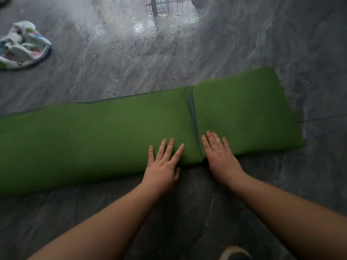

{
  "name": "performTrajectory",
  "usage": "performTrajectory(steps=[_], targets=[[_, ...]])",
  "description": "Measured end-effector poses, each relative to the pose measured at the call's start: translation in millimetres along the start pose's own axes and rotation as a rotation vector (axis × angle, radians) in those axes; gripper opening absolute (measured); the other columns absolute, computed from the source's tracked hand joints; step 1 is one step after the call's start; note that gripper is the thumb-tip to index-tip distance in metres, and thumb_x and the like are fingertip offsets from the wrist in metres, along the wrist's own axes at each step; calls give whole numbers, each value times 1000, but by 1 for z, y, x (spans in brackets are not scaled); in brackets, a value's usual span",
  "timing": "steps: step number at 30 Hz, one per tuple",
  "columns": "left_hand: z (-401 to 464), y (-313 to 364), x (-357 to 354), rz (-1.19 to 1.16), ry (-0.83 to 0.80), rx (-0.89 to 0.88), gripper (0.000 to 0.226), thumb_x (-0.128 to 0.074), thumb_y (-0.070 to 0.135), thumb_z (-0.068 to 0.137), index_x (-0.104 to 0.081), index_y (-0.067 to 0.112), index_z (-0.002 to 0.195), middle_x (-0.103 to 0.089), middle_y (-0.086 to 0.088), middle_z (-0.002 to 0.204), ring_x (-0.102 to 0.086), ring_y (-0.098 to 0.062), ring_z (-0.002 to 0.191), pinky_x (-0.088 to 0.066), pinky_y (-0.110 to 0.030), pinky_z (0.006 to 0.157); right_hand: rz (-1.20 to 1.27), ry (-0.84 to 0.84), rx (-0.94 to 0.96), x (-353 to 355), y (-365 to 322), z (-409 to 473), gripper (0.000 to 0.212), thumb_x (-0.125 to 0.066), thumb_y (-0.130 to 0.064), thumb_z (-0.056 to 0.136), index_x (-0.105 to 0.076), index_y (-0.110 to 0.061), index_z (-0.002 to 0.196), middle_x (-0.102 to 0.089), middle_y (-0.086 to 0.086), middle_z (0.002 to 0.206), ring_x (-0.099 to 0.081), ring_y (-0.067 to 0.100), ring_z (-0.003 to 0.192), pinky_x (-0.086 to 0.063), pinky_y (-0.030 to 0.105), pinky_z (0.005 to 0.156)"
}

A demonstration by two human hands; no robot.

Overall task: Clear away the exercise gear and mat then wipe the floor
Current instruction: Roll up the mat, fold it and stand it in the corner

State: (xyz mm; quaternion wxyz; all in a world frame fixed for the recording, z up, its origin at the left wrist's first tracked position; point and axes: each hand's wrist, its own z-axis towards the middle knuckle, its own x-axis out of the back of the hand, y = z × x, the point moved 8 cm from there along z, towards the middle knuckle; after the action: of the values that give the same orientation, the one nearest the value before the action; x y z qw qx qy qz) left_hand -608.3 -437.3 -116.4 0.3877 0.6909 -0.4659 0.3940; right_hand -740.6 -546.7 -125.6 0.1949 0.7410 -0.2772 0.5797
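Observation:
A green exercise mat lies folded lengthwise into a long band across the grey floor, running from the left edge to the right. Its right end is folded over, with a blue-grey edge showing at the fold line. My left hand rests flat on the mat just left of that fold, fingers spread. On the folded-over part, just right of the line, my right hand presses flat. Neither hand grips anything.
A crumpled white cloth with coloured prints lies on the floor at the far left. A metal grate and its bright reflection sit at the top centre. The grey marbled floor surrounds the mat. A shoe tip shows at the bottom.

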Motion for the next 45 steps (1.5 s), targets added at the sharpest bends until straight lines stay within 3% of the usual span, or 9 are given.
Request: performTrajectory(steps=[4, 9, 13, 18, 25, 31, 38, 43, 45], targets=[[-4, -2, 16, 7, 23, 54, 85, -40, 46, 96, 26, 36, 149, 24, -2, 162, 26, -26, 147, 10, -63, 116, 173, 79, -69, 31, 0, -3, 80, -59, -9, 84, -18, 1, 152, -17, 22, 160, -11, 34, 150, 0, 42, 119], [-15, -11, 66, -112, 124, 104, 85, -40, 33, 99, 35, 43, 140, 25, 3, 161, 20, -22, 150, 7, -58, 119, 406, 259, -80, 100, -19, -4, 75, -50, -9, 83, -20, 4, 151, -17, 24, 159, -9, 34, 150, -5, 44, 121], [-28, -33, 106, -343, 240, 99, 81, -40, 30, 93, 21, 45, 144, 19, 13, 158, 12, -15, 151, 0, -54, 121, 558, 337, -40, 154, -50, 9, 74, -38, -13, 82, -18, 5, 151, -15, 23, 160, -7, 32, 150, -10, 48, 122], [-37, -52, 147, -533, 336, 131, 85, -41, 34, 83, 17, 57, 141, 4, 8, 165, 6, -10, 151, -4, -53, 121, 699, 384, 31, 189, -73, 28, 72, -43, -4, 85, -17, 6, 151, -14, 22, 160, -5, 29, 151, -10, 46, 122], [-57, -76, 169, -745, 497, 50, 77, -36, 45, 84, 12, 66, 141, -9, 1, 165, -4, -13, 152, -15, -56, 120, 991, 463, 33, 211, -113, 31, 67, -39, -19, 90, -21, -2, 152, -21, 12, 159, -15, 17, 149, -10, 23, 121], [-92, -127, 183, -897, 640, -85, 80, -51, 20, 99, 0, 52, 151, -9, -1, 165, -6, -14, 152, -20, -52, 121, 1097, 481, 39, 232, -187, 35, 69, -42, -26, 91, -21, -4, 153, -25, 4, 157, -21, 6, 145, -15, 12, 116], [-140, -185, 222, -1061, 656, -159, 63, -30, 41, 94, -8, 37, 153, -15, 5, 163, -13, -9, 150, -17, -43, 123, 1098, 505, 23, 257, -263, 39, 64, -45, -16, 94, -22, -7, 153, -30, 4, 155, -29, 14, 144, -24, 24, 117], [-153, -232, 231, -1207, 538, -71, 78, -28, 60, 87, -14, 24, 155, -17, 7, 162, -15, 1, 147, -14, -29, 123, 1163, 466, 4, 262, -321, 51, 62, -47, -8, 96, -22, -10, 153, -32, 8, 156, -30, 14, 144, -25, 36, 119], [-161, -250, 231, -1279, 536, -77, 80, -28, 61, 87, -15, 22, 155, -18, 12, 160, -16, 12, 143, -14, -19, 120, 1215, 448, 0, 259, -347, 56, 65, -49, -19, 94, -23, -15, 153, -35, 5, 154, -33, 13, 143, -29, 42, 118]])
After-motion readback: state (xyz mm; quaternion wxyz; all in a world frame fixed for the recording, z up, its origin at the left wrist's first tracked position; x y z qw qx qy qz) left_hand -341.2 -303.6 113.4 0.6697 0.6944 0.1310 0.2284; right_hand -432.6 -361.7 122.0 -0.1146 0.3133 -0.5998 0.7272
